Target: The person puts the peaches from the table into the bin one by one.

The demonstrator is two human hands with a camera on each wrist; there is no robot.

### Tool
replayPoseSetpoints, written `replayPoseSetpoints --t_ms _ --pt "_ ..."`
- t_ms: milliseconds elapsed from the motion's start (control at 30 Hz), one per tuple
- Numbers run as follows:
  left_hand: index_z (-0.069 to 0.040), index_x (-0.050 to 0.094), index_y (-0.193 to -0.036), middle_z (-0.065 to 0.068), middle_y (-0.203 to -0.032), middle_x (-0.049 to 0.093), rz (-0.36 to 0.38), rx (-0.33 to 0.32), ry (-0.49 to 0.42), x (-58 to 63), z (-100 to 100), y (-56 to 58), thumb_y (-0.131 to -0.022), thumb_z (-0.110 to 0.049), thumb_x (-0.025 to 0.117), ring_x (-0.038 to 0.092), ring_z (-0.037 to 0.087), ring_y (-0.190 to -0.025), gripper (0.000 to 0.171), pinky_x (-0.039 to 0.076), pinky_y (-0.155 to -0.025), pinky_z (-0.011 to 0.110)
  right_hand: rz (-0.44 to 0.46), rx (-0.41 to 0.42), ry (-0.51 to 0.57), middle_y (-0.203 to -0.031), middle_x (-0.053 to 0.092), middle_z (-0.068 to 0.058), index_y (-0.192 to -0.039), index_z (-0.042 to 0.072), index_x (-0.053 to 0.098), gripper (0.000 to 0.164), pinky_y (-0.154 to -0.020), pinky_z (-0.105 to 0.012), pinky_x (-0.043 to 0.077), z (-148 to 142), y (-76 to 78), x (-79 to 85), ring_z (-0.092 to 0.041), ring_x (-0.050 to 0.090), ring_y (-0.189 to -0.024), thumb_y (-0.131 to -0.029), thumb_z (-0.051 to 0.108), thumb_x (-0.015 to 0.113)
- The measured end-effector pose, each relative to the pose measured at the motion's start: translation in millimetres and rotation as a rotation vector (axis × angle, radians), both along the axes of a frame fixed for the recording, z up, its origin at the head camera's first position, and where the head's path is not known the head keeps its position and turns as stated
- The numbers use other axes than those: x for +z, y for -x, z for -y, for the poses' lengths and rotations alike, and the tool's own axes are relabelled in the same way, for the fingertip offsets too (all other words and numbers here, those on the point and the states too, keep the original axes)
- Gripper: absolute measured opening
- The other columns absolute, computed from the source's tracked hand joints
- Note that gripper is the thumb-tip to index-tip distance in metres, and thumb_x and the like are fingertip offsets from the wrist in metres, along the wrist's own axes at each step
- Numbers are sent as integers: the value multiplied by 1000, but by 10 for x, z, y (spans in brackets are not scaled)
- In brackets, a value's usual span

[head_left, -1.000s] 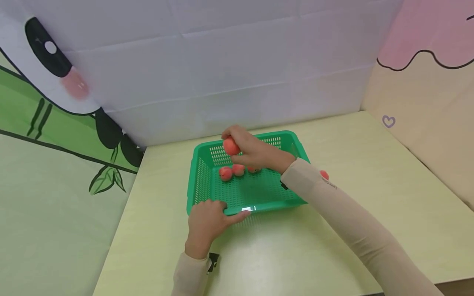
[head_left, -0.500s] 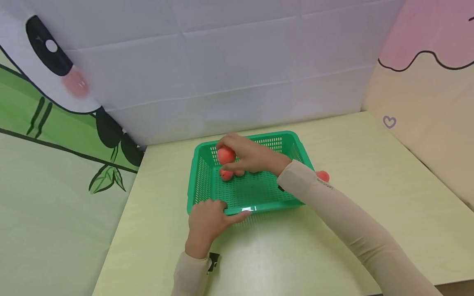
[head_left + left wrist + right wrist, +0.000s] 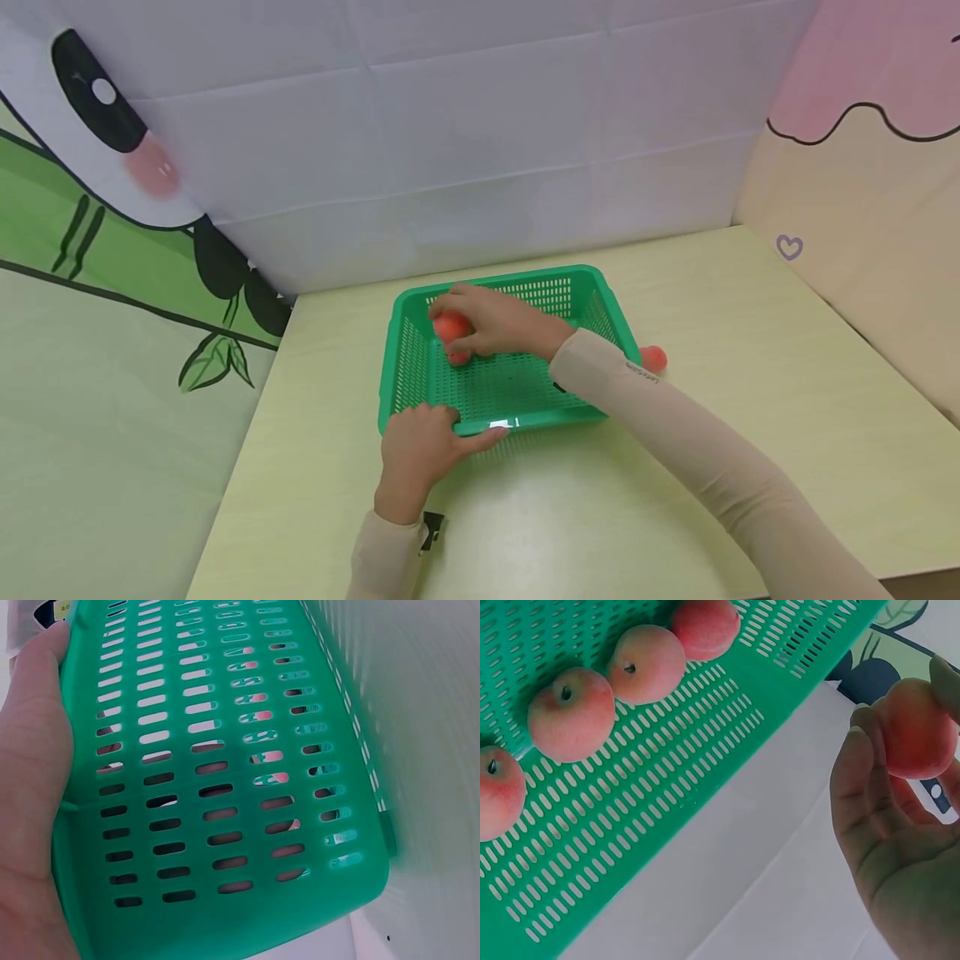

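Note:
My right hand holds a peach inside the left back part of a green plastic basket. The right wrist view shows that peach between the fingers and thumb. Just below the held one in the head view, a second peach lies on the basket floor. Several peaches sit in a row along one wall, among them one with its stem hollow showing. The near rim is gripped by my left hand, fingers over the edge and thumb along it. In the left wrist view, the slotted wall fills most of the frame.
Outside the basket, by its right wall, another peach lies on the pale yellow table. A white cloth backdrop stands behind the table, with printed cartoon panels at left and right.
My right hand has lowered the peach into the basket and moved slightly left, now covering most of the row there. The left hand has stayed on the rim.

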State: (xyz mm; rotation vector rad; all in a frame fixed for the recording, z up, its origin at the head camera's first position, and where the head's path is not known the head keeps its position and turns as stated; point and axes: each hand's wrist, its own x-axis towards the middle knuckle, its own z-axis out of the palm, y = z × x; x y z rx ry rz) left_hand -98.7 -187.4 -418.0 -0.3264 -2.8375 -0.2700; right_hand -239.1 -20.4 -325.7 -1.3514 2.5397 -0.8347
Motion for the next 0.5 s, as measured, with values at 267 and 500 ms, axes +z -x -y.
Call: replayPoseSetpoints --t_ms 267,500 --pt "-23 22 -55 -10 -55 11 -27 -13 -3 -5 -5 7 -80 -87 68 8 7 -55 83 9 -48 26 -3 60 -12 -133 53 -4 -140 15 65 44 -90 -29 53 52 16 -99 -17 61 -107 -96 11 72" --pt "-22 23 -55 -11 -54 11 -6 -7 0 12 -1 10 -83 -94 55 8 6 -53 83 9 -48 26 54 99 -38 -138 50 -7 -145 15 64 47 -95 -29 52 85 29 -158 -19 59 -115 -98 6 66"
